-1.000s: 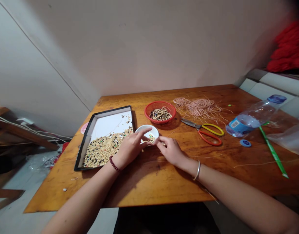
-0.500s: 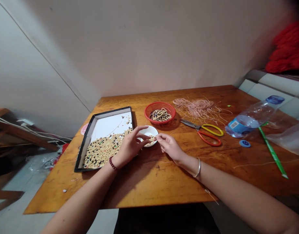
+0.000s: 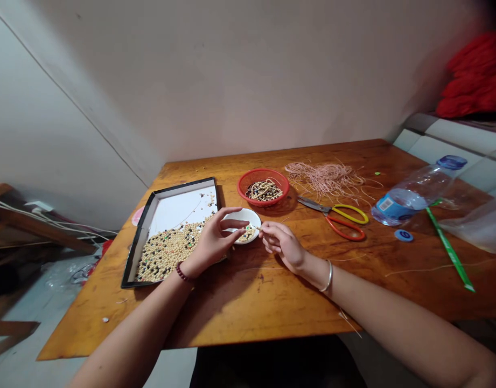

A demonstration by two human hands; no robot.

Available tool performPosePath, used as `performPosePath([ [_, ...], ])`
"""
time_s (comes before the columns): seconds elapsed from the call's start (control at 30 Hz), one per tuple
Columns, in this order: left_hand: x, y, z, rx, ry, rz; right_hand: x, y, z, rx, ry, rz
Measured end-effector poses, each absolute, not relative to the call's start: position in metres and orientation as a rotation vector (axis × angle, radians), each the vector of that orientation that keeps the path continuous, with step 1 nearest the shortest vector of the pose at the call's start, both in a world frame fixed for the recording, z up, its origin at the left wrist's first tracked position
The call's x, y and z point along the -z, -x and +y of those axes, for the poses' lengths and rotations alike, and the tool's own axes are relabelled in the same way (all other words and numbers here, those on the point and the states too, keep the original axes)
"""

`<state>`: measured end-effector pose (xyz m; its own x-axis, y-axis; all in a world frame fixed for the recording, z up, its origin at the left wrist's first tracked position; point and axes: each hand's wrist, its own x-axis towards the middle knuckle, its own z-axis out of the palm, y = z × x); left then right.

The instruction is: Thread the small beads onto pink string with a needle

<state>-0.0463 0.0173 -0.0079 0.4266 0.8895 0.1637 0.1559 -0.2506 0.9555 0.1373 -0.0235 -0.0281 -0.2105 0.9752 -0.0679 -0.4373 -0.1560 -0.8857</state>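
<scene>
My left hand [image 3: 214, 240] hovers over the near rim of a small white bowl [image 3: 243, 216] that holds a few beads, thumb and forefinger pinched on a bead too small to make out clearly. My right hand [image 3: 282, 245] is just right of the bowl, fingers pinched on the end of a thin cord that trails back across the wooden table [image 3: 272, 291]. The two hands almost meet at their fingertips. A black-edged tray [image 3: 151, 215] full of several tan and dark beads lies to the left of the bowl.
A red basket [image 3: 263, 178] of strung beads stands behind the bowl. A pile of pink cord [image 3: 324, 177], scissors with yellow and orange handles [image 3: 342, 218], a lying plastic bottle [image 3: 413, 191], its blue cap [image 3: 403, 235] and a green stick [image 3: 449, 249] lie to the right.
Both hands have lifted off the table and drawn together at the bowl's near edge. The left hand's fingers have closed into a pinch. The camera view shifted slightly.
</scene>
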Motion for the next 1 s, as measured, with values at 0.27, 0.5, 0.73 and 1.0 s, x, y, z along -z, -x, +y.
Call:
performPosePath([
  [0.27, 0.009, 0.047, 0.018, -0.901, -1.795, 0.995, 0.029, -0.136, -0.025, -1.611, 0.899, -0.946],
  [0.5, 0.005, 0.047, 0.017, -0.819, -1.941, 1.095, 0.031, -0.135, -0.024, -1.554, 0.9, -1.028],
  [0.73, 0.002, 0.046, 0.016, -0.775, -1.819, 1.053, 0.033, -0.134, -0.022, -1.516, 0.931, -1.052],
  [1.0, -0.003, 0.045, 0.017, -0.75, -1.674, 1.018, 0.041, -0.134, -0.016, -1.225, 1.054, -1.141],
])
